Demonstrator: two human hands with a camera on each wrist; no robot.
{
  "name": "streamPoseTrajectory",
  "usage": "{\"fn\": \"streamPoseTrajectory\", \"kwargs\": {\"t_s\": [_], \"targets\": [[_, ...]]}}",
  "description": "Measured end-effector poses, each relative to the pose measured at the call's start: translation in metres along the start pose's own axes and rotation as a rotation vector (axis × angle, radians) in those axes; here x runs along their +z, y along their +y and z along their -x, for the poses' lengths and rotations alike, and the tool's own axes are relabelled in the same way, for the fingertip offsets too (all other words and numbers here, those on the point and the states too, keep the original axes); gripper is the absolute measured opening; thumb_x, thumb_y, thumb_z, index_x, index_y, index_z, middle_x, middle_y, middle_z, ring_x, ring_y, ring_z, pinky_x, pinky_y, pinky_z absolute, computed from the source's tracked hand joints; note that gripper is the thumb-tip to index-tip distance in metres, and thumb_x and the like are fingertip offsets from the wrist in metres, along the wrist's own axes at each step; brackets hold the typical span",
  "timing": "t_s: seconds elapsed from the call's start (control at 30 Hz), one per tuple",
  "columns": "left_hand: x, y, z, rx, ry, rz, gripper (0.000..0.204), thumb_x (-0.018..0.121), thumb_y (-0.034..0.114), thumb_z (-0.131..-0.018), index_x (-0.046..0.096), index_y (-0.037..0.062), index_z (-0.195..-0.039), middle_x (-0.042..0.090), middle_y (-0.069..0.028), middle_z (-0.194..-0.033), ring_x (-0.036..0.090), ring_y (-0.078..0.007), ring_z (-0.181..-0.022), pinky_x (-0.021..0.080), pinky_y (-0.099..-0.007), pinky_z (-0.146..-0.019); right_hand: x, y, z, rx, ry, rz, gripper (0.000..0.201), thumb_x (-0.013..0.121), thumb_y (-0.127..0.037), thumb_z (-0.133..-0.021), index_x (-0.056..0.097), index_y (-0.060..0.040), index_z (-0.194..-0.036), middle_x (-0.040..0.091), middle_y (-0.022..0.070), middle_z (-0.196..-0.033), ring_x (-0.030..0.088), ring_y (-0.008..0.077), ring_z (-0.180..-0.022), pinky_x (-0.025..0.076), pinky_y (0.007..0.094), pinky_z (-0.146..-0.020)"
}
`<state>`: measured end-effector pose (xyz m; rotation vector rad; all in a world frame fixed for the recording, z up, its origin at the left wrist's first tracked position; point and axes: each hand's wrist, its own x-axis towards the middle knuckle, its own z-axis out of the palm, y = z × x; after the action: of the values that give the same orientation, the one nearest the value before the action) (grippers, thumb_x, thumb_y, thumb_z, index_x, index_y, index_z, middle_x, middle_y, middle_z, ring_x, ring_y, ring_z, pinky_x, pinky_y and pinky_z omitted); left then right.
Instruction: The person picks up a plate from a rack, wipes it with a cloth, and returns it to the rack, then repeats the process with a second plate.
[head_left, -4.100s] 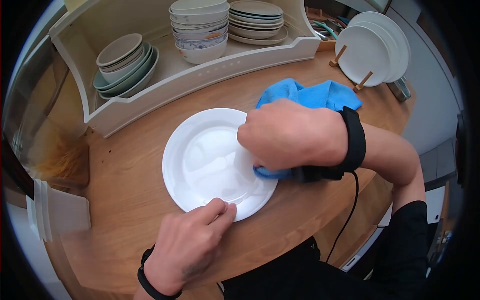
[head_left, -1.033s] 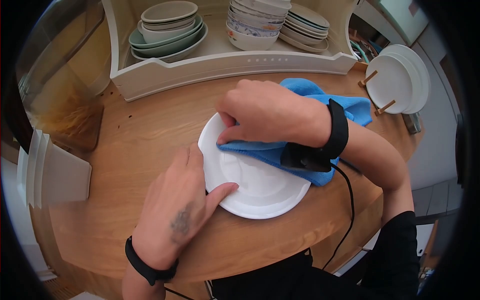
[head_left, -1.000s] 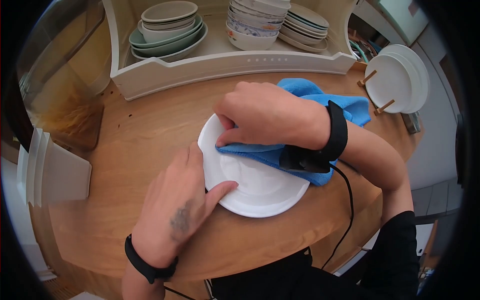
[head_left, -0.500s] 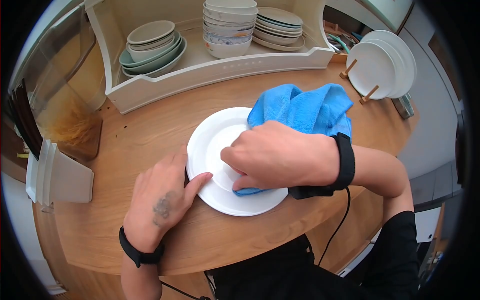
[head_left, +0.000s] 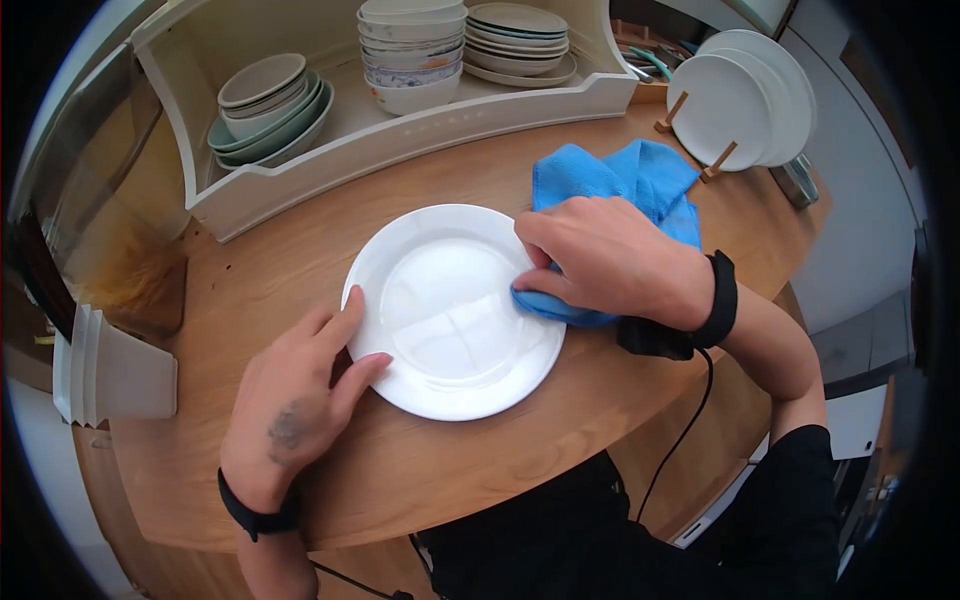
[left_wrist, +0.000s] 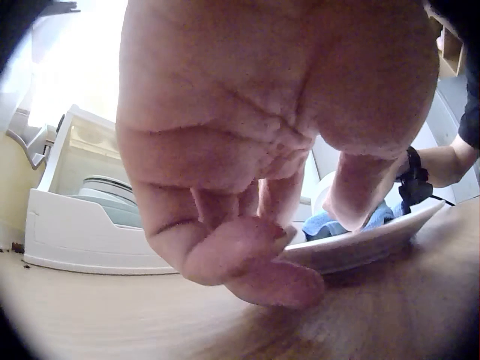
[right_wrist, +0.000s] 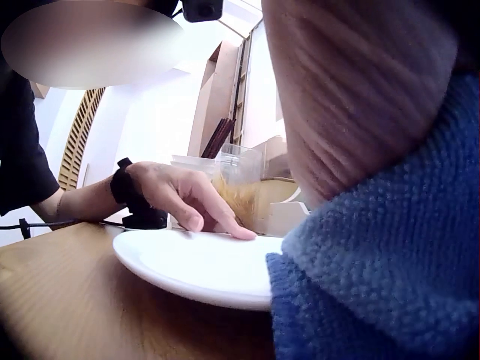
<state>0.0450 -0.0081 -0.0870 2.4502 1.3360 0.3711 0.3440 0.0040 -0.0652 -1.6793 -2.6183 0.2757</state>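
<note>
A round white plate (head_left: 455, 310) lies on the wooden table in the middle of the head view. At its left rim is my left hand (head_left: 300, 390), thumb and index fingertip on top of the edge, the other fingers curled low beside it in the left wrist view. My right hand (head_left: 620, 260) grips a bunched blue cloth (head_left: 610, 180) at the plate's right rim, the thumb pressing the cloth's folded edge. Loose cloth spreads behind the hand. In the right wrist view the cloth (right_wrist: 375, 262) covers the near side of the plate (right_wrist: 202, 266).
A white rack (head_left: 420, 135) at the back holds stacked bowls (head_left: 412, 60) and plates (head_left: 515, 40). More white plates (head_left: 720, 110) stand upright in wooden pegs at the right. White plastic containers (head_left: 120, 370) stand at the left. A black cable (head_left: 680, 440) hangs from the right wrist.
My right hand has moved the cloth from the plate's middle out to its right rim, uncovering the plate's face. The left hand's index finger has spread away from the thumb along the rim.
</note>
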Motion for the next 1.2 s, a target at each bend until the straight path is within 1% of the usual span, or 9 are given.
{"fn": "streamPoseTrajectory", "kwargs": {"t_s": [0.1, 0.27, 0.4, 0.43, 0.53, 0.87, 1.07, 1.1, 1.2], "targets": [[-0.012, 0.01, 0.004, -0.065, -0.113, 0.016, 0.056, 0.07, 0.035, -0.094, 0.059, 0.0008, -0.137, 0.066, -0.0161, -0.104, 0.066, -0.0368, -0.092, 0.054, -0.0437, -0.077, 0.01, 0.012, -0.004, -0.001, 0.156, 0.038, 0.031, 0.075, -0.032, -0.091, 0.061, -0.0051, -0.084, 0.068, 0.0124, -0.076, 0.065, 0.0351, -0.074, 0.048, 0.0437, -0.063], [-0.02, 0.036, 0.032, -0.049, -0.239, -0.078, 0.062, 0.075, 0.035, -0.09, 0.058, -0.0028, -0.136, 0.066, -0.0162, -0.103, 0.066, -0.0368, -0.09, 0.054, -0.0428, -0.075, 0.017, 0.016, -0.013, 0.036, 0.192, -0.044, 0.034, 0.078, -0.037, -0.088, 0.063, -0.006, -0.085, 0.068, 0.0124, -0.075, 0.065, 0.0347, -0.073, 0.049, 0.0438, -0.064], [0.006, 0.05, 0.058, 0.128, -0.088, -0.279, 0.061, 0.076, 0.027, -0.088, 0.058, -0.0093, -0.133, 0.062, -0.0138, -0.092, 0.062, -0.0315, -0.075, 0.05, -0.0406, -0.065, 0.023, 0.014, -0.018, 0.035, 0.232, -0.159, 0.039, 0.08, -0.042, -0.085, 0.064, -0.0063, -0.083, 0.067, 0.0117, -0.074, 0.065, 0.0342, -0.073, 0.049, 0.044, -0.063], [0.012, 0.059, 0.061, 0.154, -0.041, -0.367, 0.051, 0.072, 0.023, -0.091, 0.061, -0.0119, -0.127, 0.057, -0.0108, -0.084, 0.058, -0.0248, -0.069, 0.046, -0.037, -0.06, 0.024, 0.015, -0.018, 0.031, 0.23, -0.165, 0.039, 0.08, -0.042, -0.085, 0.064, -0.0063, -0.083, 0.067, 0.0117, -0.074, 0.065, 0.0342, -0.073, 0.049, 0.044, -0.063], [0.025, 0.079, 0.069, 0.109, 0.001, -0.507, 0.05, 0.075, 0.021, -0.086, 0.063, -0.0098, -0.123, 0.057, -0.0093, -0.081, 0.059, -0.0252, -0.07, 0.046, -0.0385, -0.062, 0.022, 0.016, -0.016, -0.022, 0.24, -0.131, 0.04, 0.08, -0.044, -0.084, 0.067, -0.0064, -0.086, 0.07, 0.014, -0.074, 0.069, 0.0353, -0.074, 0.053, 0.0435, -0.064], [0.047, 0.107, 0.077, 0.145, 0.063, -0.734, 0.034, 0.066, 0.013, -0.095, 0.069, -0.0163, -0.113, 0.05, -0.0066, -0.071, 0.05, -0.0174, -0.061, 0.038, -0.0319, -0.055, 0.034, 0.003, 0.058, 0.054, 0.274, -0.081, 0.035, 0.08, -0.038, -0.084, 0.062, -0.0089, -0.079, 0.066, 0.0091, -0.072, 0.066, 0.0328, -0.072, 0.049, 0.0417, -0.06], [0.062, 0.135, 0.083, 0.178, 0.069, -0.784, 0.032, 0.067, 0.01, -0.092, 0.07, -0.0176, -0.109, 0.054, -0.0096, -0.073, 0.051, -0.0181, -0.061, 0.038, -0.0313, -0.055, 0.056, -0.025, 0.093, -0.101, 0.484, 0.04, 0.029, 0.076, -0.027, -0.084, 0.055, -0.0078, -0.083, 0.06, 0.0072, -0.075, 0.065, 0.0273, -0.07, 0.05, 0.0383, -0.059], [0.064, 0.137, 0.083, 0.206, 0.097, -0.792, 0.025, 0.067, 0.011, -0.092, 0.072, -0.0135, -0.093, 0.059, -0.0129, -0.076, 0.052, -0.018, -0.061, 0.038, -0.0314, -0.054, 0.058, -0.028, 0.095, -0.168, 0.559, 0.094, 0.011, 0.065, -0.011, -0.082, 0.054, -0.0074, -0.08, 0.061, 0.0064, -0.071, 0.067, 0.0235, -0.065, 0.053, 0.0345, -0.054], [0.069, 0.145, 0.086, 0.202, 0.095, -0.731, 0.025, 0.067, 0.013, -0.092, 0.066, -0.0054, -0.075, 0.062, -0.0155, -0.08, 0.052, -0.0178, -0.06, 0.037, -0.0311, -0.052, 0.061, -0.037, 0.102, -0.14, 0.522, 0.025, 0.027, 0.076, -0.023, -0.084, 0.054, -0.0078, -0.081, 0.058, 0.0064, -0.074, 0.064, 0.0244, -0.068, 0.049, 0.0366, -0.057]]}}
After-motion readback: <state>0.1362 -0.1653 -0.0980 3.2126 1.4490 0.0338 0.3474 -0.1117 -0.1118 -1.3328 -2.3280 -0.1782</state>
